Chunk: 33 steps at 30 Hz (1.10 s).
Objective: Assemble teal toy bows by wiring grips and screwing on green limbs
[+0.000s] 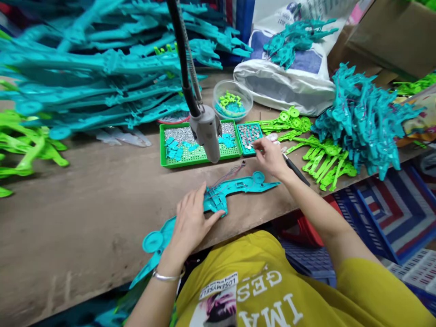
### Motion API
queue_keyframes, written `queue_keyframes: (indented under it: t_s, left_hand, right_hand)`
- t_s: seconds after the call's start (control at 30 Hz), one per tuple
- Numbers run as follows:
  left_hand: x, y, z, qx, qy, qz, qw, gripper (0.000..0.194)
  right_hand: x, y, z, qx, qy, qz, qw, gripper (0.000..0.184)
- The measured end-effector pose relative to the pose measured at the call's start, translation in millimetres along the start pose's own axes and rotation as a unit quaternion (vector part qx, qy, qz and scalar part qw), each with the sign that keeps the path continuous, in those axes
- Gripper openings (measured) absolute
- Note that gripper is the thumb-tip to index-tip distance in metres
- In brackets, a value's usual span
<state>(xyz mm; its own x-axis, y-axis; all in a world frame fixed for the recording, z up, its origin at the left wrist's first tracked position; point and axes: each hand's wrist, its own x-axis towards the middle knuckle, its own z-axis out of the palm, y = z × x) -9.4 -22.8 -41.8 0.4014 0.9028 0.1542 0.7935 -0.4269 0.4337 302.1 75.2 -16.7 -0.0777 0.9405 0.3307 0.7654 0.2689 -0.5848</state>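
Note:
A long teal plastic shell [235, 185] with a round disc near each end lies across the front edge of the bench. My left hand [192, 215] grips it at the middle, thumb on the near side, covering part of it. Thin wires [228, 175] rise from the shell to a small dark part. My right hand [268, 156] is at the near right corner of a small blue tray [244, 153] of round metal pieces. Its fingers are bent together in a pinch, and whatever is between them is too small to make out.
An electric screwdriver [206, 134] hangs over a green tray [166, 162] of screws and teal pieces. Beyond is a clear bowl [250, 97]. Teal shells [112, 91] pile at left, more [364, 118] at right beside green parts [327, 156]. A black-handled tool [296, 170] lies by my right wrist.

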Motion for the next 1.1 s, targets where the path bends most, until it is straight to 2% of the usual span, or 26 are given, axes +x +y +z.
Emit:
queue_keyframes:
  t_s: [0.13,0.23,0.3,0.5,0.77,0.97,1.1]
  left_hand:
    - [-3,-2,3.4,-0.017,0.004,0.003,1.0,0.082]
    - [-8,-5,-1.6,-0.028,-0.011,0.025,0.999,0.094]
    - [-10,-7,-2.7,-0.026,-0.013,0.026,0.999,0.094]
    - [-9,-12,3.1,-0.035,0.013,0.022,0.999,0.074]
    - [-8,-13,4.6,-0.038,0.02,0.016,0.999,0.068]
    - [-7,-12,3.8,-0.035,0.015,0.012,0.999,0.066]
    - [-7,-11,2.5,-0.025,0.023,0.017,0.999,0.065]
  right_hand:
    - [21,7,27,-0.075,-0.042,-0.029,0.996,0.025]
    - [22,10,34,-0.142,-0.048,-0.026,0.988,0.025]
    - [21,10,34,-0.172,-0.044,-0.019,0.984,0.026]
    - [24,11,30,-0.183,-0.019,-0.048,0.982,0.027]
    - [31,8,31,-0.226,-0.088,-0.077,0.967,0.023]
    - [27,8,18,-0.242,-0.042,-0.082,0.966,0.027]
    - [18,11,14,-0.24,-0.06,-0.059,0.967,0.025]
